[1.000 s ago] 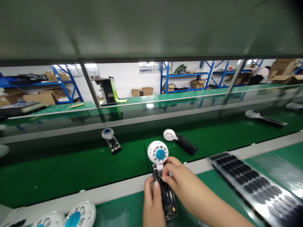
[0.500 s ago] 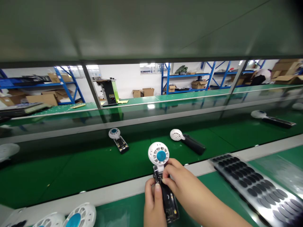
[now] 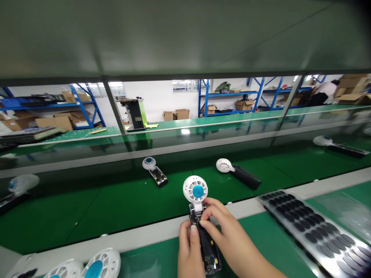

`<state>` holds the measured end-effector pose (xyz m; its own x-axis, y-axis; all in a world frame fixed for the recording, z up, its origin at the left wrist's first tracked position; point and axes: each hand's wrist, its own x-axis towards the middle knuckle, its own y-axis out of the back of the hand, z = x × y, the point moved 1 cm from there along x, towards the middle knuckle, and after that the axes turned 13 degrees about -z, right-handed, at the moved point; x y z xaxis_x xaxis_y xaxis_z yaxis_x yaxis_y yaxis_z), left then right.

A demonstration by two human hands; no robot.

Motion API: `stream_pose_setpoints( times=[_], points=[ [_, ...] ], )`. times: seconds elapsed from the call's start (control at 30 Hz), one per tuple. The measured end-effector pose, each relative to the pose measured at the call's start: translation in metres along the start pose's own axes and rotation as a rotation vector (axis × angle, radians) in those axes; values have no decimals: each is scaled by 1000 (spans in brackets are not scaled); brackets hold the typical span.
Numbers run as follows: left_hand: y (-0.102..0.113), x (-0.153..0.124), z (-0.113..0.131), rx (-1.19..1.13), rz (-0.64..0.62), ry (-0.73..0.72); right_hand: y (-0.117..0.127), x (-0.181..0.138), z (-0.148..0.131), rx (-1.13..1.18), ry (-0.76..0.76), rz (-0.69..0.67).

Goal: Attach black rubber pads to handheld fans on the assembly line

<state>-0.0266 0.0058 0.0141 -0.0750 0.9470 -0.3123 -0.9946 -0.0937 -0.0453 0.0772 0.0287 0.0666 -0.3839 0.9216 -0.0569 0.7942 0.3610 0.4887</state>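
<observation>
A handheld fan with a white round head [image 3: 195, 189], a blue hub and an open handle [image 3: 210, 253] stands tilted up before me. The handle shows a dark inside with circuit parts. My left hand [image 3: 189, 247] wraps the handle from the left, thumb along its front. On the other side, my right hand [image 3: 220, 224] pinches thumb and forefinger together over the upper handle, just below the white neck. Whatever lies between those fingertips is hidden. Two more white fan heads [image 3: 100, 264] with blue hubs lie at the lower left.
A green conveyor belt [image 3: 121, 208] carries several fans, among them one with a clear handle [image 3: 158, 176] and one with a black handle [image 3: 246, 177]. Right of my hands lies a sheet of black round pads [image 3: 313, 227]. Across the belt stands a black and green machine [image 3: 136, 114].
The fans on the belt have shifted to the right, and another has come further into view at the left. My hands keep nearly the same hold on the fan.
</observation>
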Motion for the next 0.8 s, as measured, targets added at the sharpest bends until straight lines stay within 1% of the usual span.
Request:
stream_pose_setpoints(
  times=[0.1, 0.17, 0.2, 0.27, 0.33, 0.37, 0.5, 0.57, 0.6, 0.7, 0.77, 0.8],
  points=[
    [0, -1, 1, 7, 5, -7, -4, 1, 9, 52, 26, 55],
    [0, -2, 1, -5, 21, -23, -6, 3, 13, 218, 8, 68],
    [0, -2, 1, -13, 30, -33, -7, 3, 14, 341, -11, 35],
    [0, -2, 0, -25, 46, -45, -8, 3, 13, 584, -45, -96],
    [1, -2, -2, -25, 64, -53, -9, 2, 9, 730, -47, -204],
    [1, -2, -3, -24, 73, -56, -9, 1, 7, 764, -44, -222],
    [-1, 1, -10, -39, 64, -90, -10, -3, 4, 827, -7, -132],
    [-4, 4, -15, -116, 33, -124, -10, -2, 7, 834, 3, -76],
    [-7, 6, -17, -190, 12, -144, -8, 1, 10, 809, 5, -34],
    [-15, 11, -20, -436, -17, -189, 7, 19, 22, 646, -2, 128],
    [-18, 13, -21, -490, 1, -203, 22, 39, 31, 542, -15, 199],
    [-19, 13, -21, -479, 13, -213, 29, 51, 36, 504, -25, 207]
  ],
)
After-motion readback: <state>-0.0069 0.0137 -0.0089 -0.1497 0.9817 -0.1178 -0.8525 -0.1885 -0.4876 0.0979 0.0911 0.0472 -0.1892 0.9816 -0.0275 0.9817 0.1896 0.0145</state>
